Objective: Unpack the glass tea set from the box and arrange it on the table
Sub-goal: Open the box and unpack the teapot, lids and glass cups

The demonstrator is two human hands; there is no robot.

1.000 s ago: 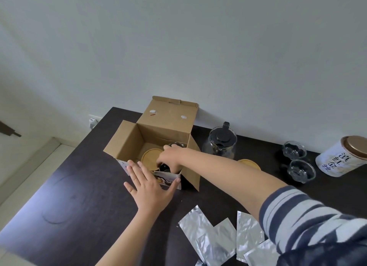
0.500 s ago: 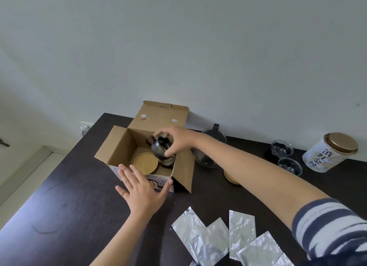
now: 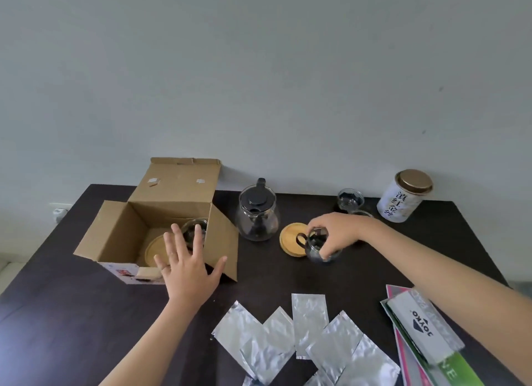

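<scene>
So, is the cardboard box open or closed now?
Open. The box has its top flaps folded back, and inside it a glass cup and a round wooden lid are visible.

Dark table [image 3: 69, 313]: box [image 3: 115, 236], teapot [image 3: 257, 221], pouches [image 3: 308, 336].

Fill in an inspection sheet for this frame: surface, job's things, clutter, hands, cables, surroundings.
Surface: dark wooden table.
Job's things: open cardboard box with a glass cup and a wooden coaster inside; glass teapot, another coaster and two cups out on the table.
Clutter: foil packets, tin canister, printed booklets.
Hands: left hand open at the box front; right hand grips a handled cup.
Cables: nothing seen.
Surroundings: plain wall, wall socket.
</scene>
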